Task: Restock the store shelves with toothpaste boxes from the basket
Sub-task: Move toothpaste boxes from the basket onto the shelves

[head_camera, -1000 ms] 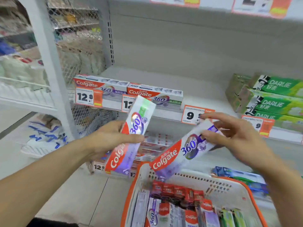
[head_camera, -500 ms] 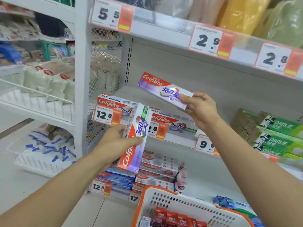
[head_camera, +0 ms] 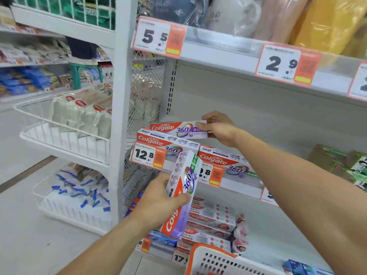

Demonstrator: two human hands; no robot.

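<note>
Right hand (head_camera: 220, 130) grasps 1 white-and-purple Colgate 360 toothpaste box (head_camera: 179, 130) over the front-edge stacked box (head_camera: 168, 141); left hand (head_camera: 158, 201) grasps 1 upright matching box (head_camera: 181, 193); careless release risks sliding off.

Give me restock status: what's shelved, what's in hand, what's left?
Done: two Colgate 360 boxes already lie on the shelf above the 12.8 tags. In hand: right hand is laying a Colgate 360 box atop the left one; left hand holds another box upright. Left: that box; basket contents out of view.
</note>
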